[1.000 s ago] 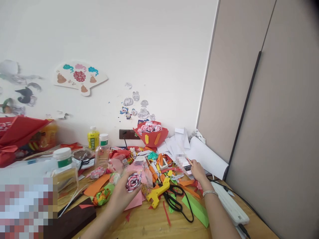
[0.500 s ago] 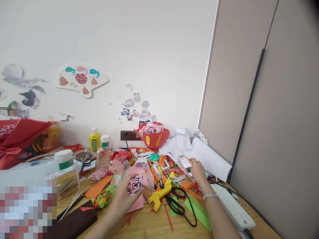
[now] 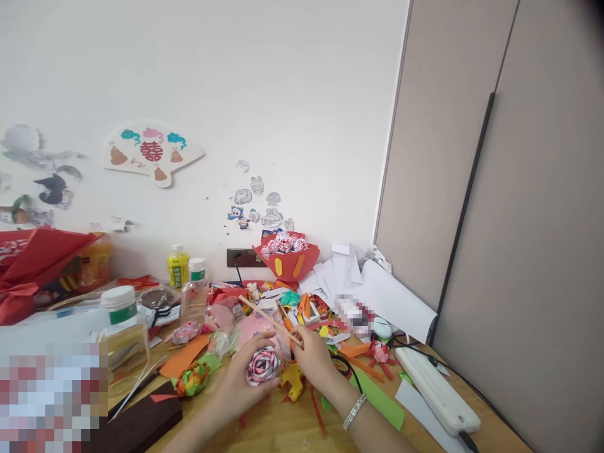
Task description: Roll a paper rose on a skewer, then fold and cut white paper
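Note:
My left hand (image 3: 243, 371) is closed around a paper rose (image 3: 263, 366) with pink, white and dark petals, its spiral face turned up. My right hand (image 3: 309, 352), wearing a bracelet at the wrist, pinches a thin wooden stick (image 3: 268, 319). The stick slants up and to the left, above the rose. Below my right hand, a yellow glue gun (image 3: 292, 380) lies partly hidden. Black-handled scissors (image 3: 348, 367) are mostly covered by my right hand and forearm.
Paper scraps cover the table's middle. A red-wrapped bouquet (image 3: 287, 258) stands by the wall. Clear jars (image 3: 123, 340) and a yellow bottle (image 3: 178, 267) are on the left. A white power strip (image 3: 436, 390) lies right, and a dark box (image 3: 141, 418) sits front left.
My right hand has come left and nearer from beside the phone, bringing the stick over the rose. My left hand has shifted slightly right with the rose.

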Tool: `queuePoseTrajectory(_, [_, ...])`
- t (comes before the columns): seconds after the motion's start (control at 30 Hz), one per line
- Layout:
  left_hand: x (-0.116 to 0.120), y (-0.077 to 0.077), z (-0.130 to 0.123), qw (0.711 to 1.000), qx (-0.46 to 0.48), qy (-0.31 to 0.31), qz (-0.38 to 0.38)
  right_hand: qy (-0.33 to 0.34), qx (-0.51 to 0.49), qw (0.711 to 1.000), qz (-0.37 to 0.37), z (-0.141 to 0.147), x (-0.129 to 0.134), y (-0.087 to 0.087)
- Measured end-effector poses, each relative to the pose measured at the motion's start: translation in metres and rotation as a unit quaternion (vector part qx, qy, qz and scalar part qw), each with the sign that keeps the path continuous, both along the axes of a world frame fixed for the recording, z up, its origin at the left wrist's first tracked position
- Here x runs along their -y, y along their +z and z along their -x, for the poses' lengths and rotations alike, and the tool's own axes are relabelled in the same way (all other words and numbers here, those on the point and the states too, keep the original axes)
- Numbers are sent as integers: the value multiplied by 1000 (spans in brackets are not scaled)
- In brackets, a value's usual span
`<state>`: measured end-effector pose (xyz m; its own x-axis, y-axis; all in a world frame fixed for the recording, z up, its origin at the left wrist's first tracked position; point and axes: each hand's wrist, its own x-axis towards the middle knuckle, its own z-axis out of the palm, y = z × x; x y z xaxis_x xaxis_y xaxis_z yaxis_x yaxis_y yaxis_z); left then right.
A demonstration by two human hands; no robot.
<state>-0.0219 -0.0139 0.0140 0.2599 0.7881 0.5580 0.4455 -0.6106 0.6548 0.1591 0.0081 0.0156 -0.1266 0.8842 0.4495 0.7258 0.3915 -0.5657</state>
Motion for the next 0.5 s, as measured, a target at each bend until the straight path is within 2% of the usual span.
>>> queuePoseTrajectory(0.2, [-5, 3, 2, 994, 107, -22, 27, 62, 96, 993, -15, 13, 10, -10])
queuePoseTrajectory(0.3, [-8, 4, 5, 988, 143, -6, 57, 83, 96, 991, -38, 12, 12, -7])
queuePoseTrajectory(0.37, [-8, 6, 7, 983, 169, 30, 71, 110, 49, 989, -85, 8, 15, 8])
queuePoseTrajectory(0.43, [-8, 7, 9, 973, 202, 71, 79, 154, -27, 978, -136, 2, 23, 30])
queuePoseTrajectory(0.5, [-8, 7, 10, 967, 220, 99, 86, 215, -137, 955, -150, -3, 38, 54])
